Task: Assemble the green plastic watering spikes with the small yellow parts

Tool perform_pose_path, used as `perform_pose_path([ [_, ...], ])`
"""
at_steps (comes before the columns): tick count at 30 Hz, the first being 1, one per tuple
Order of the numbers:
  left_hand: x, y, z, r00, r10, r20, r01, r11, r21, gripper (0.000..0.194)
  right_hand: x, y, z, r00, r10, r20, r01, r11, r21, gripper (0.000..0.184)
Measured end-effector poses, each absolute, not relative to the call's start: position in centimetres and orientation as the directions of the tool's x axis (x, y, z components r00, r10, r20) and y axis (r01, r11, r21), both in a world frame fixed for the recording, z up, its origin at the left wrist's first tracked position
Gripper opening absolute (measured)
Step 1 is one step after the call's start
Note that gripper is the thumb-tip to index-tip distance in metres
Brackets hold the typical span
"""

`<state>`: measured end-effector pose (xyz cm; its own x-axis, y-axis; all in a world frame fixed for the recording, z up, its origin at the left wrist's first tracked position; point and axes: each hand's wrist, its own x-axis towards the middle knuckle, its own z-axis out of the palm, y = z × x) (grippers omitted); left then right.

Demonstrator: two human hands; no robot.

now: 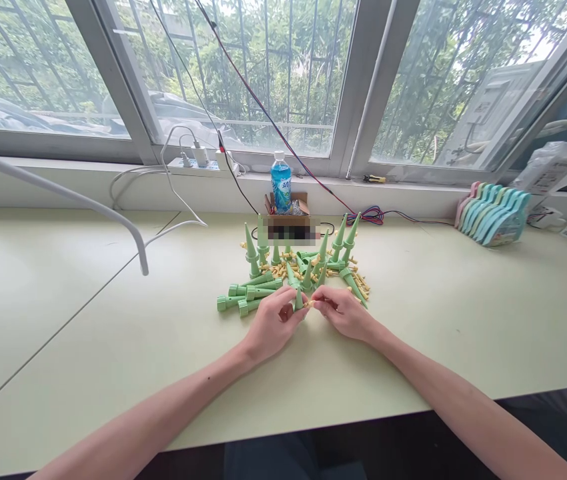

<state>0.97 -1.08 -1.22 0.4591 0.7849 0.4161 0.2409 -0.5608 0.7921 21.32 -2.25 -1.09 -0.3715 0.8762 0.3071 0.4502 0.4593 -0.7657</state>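
My left hand (276, 317) is closed around a green plastic watering spike (299, 298), its pointed tip upward. Close beside it, my right hand (342, 310) pinches a small yellow plastic valve (309, 304) at the side of that spike. Whether the valve sits in the spike or only touches it, I cannot tell. Just beyond my hands are several green spikes standing point up, such as one at the left (251, 252). Others lie on their sides (258, 291) by my left hand. Loose yellow valves (362, 283) are scattered among them.
Behind the spikes stands a small cardboard box (303, 200) with a blue-liquid bottle (281, 181). Cables (371, 215) and a power strip (198, 167) run along the window sill. Pastel plastic pieces (496, 213) stand at the right. A white curved tube (88, 193) reaches in from the left.
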Motion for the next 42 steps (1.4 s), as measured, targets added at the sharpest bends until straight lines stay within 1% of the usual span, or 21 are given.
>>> perform_pose_path([
  [6, 0.94, -1.07, -1.42, 0.474, 0.753, 0.457, 0.268, -0.618, 0.739, 0.011, 21.47, -2.13, -1.32, -0.376, 0.872, 0.314, 0.495, 0.475, -0.728, 0.023],
  [11, 0.92, -1.1, -1.4, 0.49, 0.727, 0.48, 0.285, -0.654, 0.7, 0.009, 21.58, -2.1, -1.44, -0.382, 0.876, 0.294, 0.503, 0.463, -0.729, 0.022],
  [14, 0.9, -1.1, -1.32, 0.501, 0.706, 0.5, 0.283, -0.68, 0.676, 0.012, 21.59, -2.06, -1.49, -0.387, 0.873, 0.296, 0.499, 0.468, -0.729, 0.024],
  [20, 0.88, -1.0, -1.42, 0.509, 0.699, 0.502, 0.297, -0.69, 0.66, 0.013, 21.47, -2.09, -1.47, -0.376, 0.878, 0.296, 0.484, 0.459, -0.745, 0.026],
  [24, 0.97, -1.0, -1.51, 0.488, 0.729, 0.48, 0.338, -0.665, 0.666, 0.01, 21.31, -2.19, -1.34, -0.352, 0.888, 0.295, 0.476, 0.441, -0.761, 0.028],
  [28, 1.05, -1.0, -1.47, 0.467, 0.751, 0.467, 0.34, -0.64, 0.689, 0.007, 21.21, -2.13, -1.34, -0.338, 0.894, 0.295, 0.475, 0.433, -0.766, 0.029],
  [35, 1.0, -0.88, -1.52, 0.467, 0.771, 0.432, 0.344, -0.609, 0.715, 0.005, 21.37, -1.77, -1.79, -0.274, 0.893, 0.358, 0.507, 0.451, -0.735, 0.041],
  [42, 1.06, -0.83, -1.64, 0.478, 0.786, 0.391, 0.38, -0.587, 0.715, 0.01, 21.29, -1.77, -1.66, -0.253, 0.896, 0.366, 0.501, 0.444, -0.743, 0.031],
])
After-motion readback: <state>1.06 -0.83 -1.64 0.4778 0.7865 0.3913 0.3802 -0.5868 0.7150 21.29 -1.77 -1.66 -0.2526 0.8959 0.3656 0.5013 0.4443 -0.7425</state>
